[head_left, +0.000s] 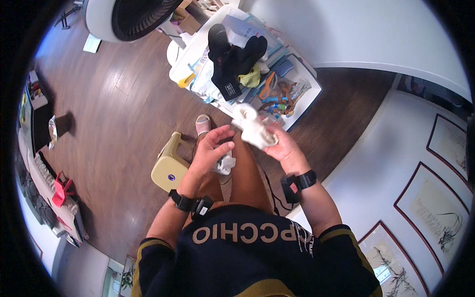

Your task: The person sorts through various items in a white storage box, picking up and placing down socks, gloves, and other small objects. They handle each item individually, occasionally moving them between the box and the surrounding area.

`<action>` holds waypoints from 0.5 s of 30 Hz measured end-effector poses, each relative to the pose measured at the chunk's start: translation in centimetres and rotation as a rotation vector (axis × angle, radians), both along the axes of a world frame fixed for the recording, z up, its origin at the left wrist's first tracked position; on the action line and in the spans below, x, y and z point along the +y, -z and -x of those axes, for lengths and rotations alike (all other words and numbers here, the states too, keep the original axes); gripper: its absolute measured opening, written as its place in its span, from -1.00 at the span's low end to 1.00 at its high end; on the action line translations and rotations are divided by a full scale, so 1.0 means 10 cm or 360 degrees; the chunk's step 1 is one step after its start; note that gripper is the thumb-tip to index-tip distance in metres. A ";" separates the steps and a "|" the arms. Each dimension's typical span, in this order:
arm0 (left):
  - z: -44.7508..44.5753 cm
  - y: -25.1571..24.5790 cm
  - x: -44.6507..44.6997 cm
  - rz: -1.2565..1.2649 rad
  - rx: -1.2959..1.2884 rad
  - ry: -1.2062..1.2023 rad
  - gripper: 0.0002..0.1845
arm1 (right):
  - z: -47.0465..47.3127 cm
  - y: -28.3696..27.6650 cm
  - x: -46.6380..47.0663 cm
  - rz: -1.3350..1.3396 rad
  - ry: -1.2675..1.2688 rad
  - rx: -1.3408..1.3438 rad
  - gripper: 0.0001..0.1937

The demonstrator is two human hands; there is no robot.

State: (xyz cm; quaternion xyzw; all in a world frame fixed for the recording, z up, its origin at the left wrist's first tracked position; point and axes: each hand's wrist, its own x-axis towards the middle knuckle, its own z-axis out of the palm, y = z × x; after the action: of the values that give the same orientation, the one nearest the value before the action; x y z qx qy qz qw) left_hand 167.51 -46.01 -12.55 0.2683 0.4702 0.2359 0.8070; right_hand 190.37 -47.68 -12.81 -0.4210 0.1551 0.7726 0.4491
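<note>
My right hand [284,145] is closed around a bundle of white cloth [254,128], held above my knees and slightly blurred. To its left, my left hand [215,146] has its fingers apart and holds nothing. Below the left hand, a crumpled white item [225,163] lies by my legs. Beyond my hands stands a white drawer unit with black socks [233,61] piled on top, beside a yellow cloth [250,77]. Its pulled-out drawer [314,95] holds orange-handled scissors [267,86], brown strips and small packets.
A beige plastic stool [169,172] stands left of my legs. A white fan [102,20] rises at the upper left. Black cables [272,193] run along the floor by my right leg. Framed pictures [430,211] hang on the wall at the right.
</note>
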 end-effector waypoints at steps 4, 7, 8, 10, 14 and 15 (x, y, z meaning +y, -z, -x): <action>0.06 0.05 -0.10 -0.0058 -0.0254 0.0009 -0.53 | 0.24 0.17 -0.14 -0.0115 -0.0491 -0.0073 -0.78; 0.15 0.13 -0.18 0.0159 0.0047 0.0080 -0.72 | 0.41 0.29 -0.23 -0.0073 -0.0555 -0.0176 -0.75; 0.19 0.16 -0.21 0.0142 0.0212 0.0093 -0.76 | 0.45 0.32 -0.25 -0.0075 -0.0512 -0.0111 -0.74; 0.28 0.22 -0.23 0.0245 0.0259 0.0010 -0.77 | 0.49 0.36 -0.31 -0.0021 -0.0512 -0.0058 -0.66; 0.39 0.28 -0.24 0.0417 0.0337 0.0058 -0.79 | 0.59 0.40 -0.44 -0.0314 -0.0916 -0.0108 -0.07; 0.41 0.29 -0.24 0.0504 0.0400 0.0164 -0.79 | 0.64 0.42 -0.48 -0.0381 -0.0933 -0.0160 -0.18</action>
State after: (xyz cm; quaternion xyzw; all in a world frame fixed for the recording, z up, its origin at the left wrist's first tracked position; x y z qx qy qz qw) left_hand 163.38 -48.42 -15.43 0.1891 0.5840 0.0821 0.7851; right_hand 183.98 -52.44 -17.04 -0.4295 -0.0871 0.8602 0.2607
